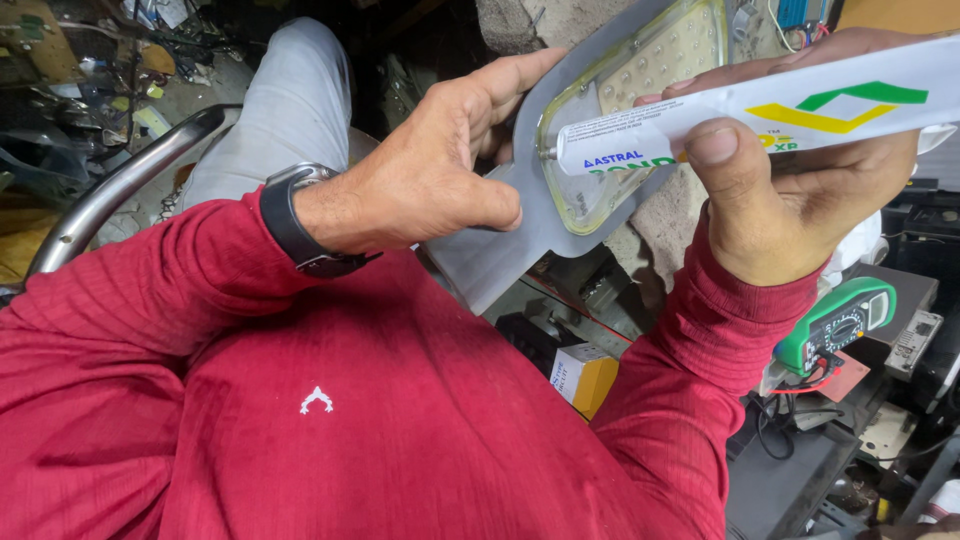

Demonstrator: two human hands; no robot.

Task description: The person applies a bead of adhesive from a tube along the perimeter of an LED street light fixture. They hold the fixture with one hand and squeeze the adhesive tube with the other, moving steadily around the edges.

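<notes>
- Left hand (425, 170) grips the grey lamp housing (520, 235) at its narrow neck, thumb pressed on the front, fingers wrapped behind.
- Right hand (790, 190) is closed around a white sealant tube (740, 115), thumb on top (nozzle end pointing towards nine o'clock).
- The tube's tip touches the housing's clear lens (640, 70), which sits between both hands, at about one o'clock from the left hand.
- A green multimeter (835, 325) lies at five o'clock from the right hand, a yellow box (585, 378) lower down.
</notes>
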